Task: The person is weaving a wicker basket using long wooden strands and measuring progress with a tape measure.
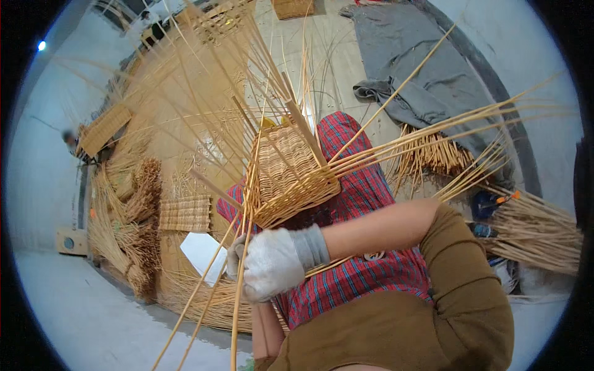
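Observation:
A half-woven wicker basket [281, 167] rests tilted on my lap, its woven base facing me and long loose rods fanning out from its edges. My right hand [274, 263], in a whitish work glove, is closed around wicker rods [242, 272] at the basket's near left corner. Pressed against the same rods is my left hand [233, 255], with only some bent gloved fingers showing; the right hand hides the rest. Several thick wooden stakes [306, 133] stand out from the basket's sides.
Bundles of wicker rods [127, 235] lie at the left, beside a flat woven panel [184, 213] and a white sheet [204, 255]. At the right, cut rods [433, 151] stick out beneath a grey cloth [421, 68]. More rods [532, 232] lie near my right elbow.

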{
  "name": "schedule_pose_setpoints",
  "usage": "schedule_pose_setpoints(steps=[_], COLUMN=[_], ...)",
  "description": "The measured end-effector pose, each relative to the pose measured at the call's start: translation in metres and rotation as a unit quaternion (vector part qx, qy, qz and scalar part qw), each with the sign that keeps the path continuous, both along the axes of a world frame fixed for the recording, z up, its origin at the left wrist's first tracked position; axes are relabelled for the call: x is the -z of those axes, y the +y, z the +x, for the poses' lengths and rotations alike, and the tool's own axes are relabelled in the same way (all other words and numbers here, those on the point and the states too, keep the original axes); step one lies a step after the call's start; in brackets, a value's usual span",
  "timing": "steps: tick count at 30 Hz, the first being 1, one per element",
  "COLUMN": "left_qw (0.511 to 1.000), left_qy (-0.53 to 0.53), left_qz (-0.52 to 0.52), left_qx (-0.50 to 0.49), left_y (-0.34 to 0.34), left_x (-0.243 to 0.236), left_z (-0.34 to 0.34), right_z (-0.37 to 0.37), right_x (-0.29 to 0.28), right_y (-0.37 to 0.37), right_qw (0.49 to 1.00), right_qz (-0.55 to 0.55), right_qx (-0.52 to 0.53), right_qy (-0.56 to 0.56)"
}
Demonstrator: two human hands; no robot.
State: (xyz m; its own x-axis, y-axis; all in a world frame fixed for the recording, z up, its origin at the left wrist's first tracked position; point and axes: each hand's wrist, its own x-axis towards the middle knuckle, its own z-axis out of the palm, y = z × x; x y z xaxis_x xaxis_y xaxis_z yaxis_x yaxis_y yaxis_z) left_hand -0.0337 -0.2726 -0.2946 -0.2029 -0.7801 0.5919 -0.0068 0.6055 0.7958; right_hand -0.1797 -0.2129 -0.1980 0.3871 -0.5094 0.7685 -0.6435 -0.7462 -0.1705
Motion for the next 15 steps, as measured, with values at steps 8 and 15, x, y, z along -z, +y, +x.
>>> schedule_pose_setpoints(steps=[8,15], left_qw=[0.968,0.953], left_qy=[0.048,0.109], left_qz=[0.127,0.28], left_qx=[-0.213,0.047], left_y=[0.007,0.025], left_x=[0.052,0.029], left_z=[0.021,-0.001], right_z=[-0.003,-0.101], right_x=[-0.028,0.089], right_y=[-0.064,-0.032], right_qw=[0.99,0.738], right_qz=[0.077,0.107], right_qx=[0.084,0.138], right_qy=[-0.086,-0.652])
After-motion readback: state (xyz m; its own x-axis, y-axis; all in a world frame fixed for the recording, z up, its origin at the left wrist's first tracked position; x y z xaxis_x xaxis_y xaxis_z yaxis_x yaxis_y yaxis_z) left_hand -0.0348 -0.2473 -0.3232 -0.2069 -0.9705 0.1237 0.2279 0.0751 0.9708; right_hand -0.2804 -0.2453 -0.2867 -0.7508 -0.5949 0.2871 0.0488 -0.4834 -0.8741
